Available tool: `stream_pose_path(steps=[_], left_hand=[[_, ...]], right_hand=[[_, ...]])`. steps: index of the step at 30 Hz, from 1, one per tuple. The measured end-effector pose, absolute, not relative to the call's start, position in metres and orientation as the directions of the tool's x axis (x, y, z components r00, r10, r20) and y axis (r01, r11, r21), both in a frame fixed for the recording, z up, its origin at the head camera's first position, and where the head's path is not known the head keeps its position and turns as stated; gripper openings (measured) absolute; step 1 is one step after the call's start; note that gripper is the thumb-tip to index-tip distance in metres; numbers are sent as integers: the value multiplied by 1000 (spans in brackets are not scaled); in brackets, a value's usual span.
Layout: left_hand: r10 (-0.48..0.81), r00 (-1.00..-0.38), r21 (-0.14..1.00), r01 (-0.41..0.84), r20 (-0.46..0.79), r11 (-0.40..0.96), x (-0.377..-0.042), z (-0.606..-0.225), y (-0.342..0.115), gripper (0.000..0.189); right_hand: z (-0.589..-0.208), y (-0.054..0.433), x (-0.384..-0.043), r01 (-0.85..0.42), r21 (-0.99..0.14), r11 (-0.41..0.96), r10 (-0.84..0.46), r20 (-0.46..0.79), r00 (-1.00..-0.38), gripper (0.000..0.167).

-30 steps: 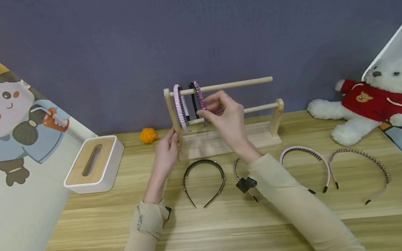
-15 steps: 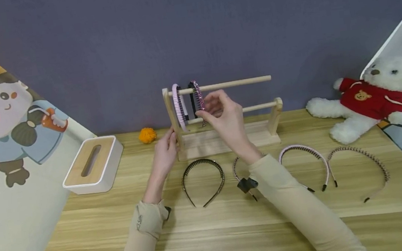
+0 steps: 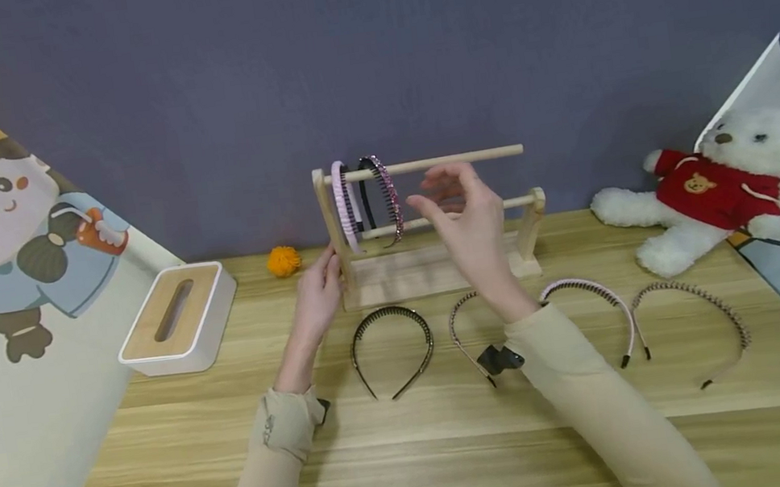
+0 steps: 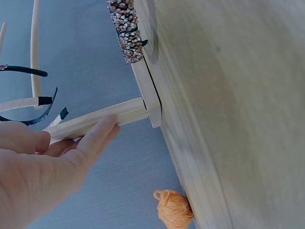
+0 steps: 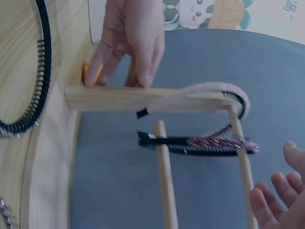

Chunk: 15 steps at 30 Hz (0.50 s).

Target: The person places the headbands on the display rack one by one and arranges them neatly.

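Observation:
My left hand (image 3: 319, 291) grips the left post (image 4: 95, 119) of a wooden headband rack (image 3: 424, 164), its fingertips against the wood. My right hand (image 3: 471, 221) is held in front of the bars, thumb and fingers spread and relaxed, apart from the headbands. A black headband with pink sparkling stones (image 3: 391, 194) hangs over the bars left of the right hand. Closer to the left post hangs a pale pink headband (image 3: 343, 204) with black tips (image 5: 142, 113).
Along the table before the rack lie a black headband (image 3: 389, 311), a beaded one (image 3: 454, 325) partly behind the right wrist, a pink one (image 3: 621, 312) and another beaded one (image 3: 727, 308). A tissue box (image 3: 214, 330) and orange yarn ball (image 3: 283, 261) stand left; a white teddy bear (image 3: 704, 184) sits right.
The right hand has let go of the stone-studded black headband and drawn back to the right, fingers spreading. That headband stays on the bars, turned slightly. The left hand stays at the post.

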<state>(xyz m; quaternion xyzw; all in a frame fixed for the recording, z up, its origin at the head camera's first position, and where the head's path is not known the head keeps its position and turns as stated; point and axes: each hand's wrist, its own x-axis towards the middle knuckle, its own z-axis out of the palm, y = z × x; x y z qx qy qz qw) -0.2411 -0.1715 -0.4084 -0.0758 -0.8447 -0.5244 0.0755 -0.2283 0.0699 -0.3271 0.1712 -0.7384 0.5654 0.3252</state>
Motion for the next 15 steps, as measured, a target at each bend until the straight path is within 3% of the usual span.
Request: stream_pose_path(steps=[15], left_hand=[[39, -980, 882, 192, 194, 430, -242, -410, -171, 45]], right_hand=[[-335, 157, -202, -487, -744, 457, 210, 622, -754, 33]])
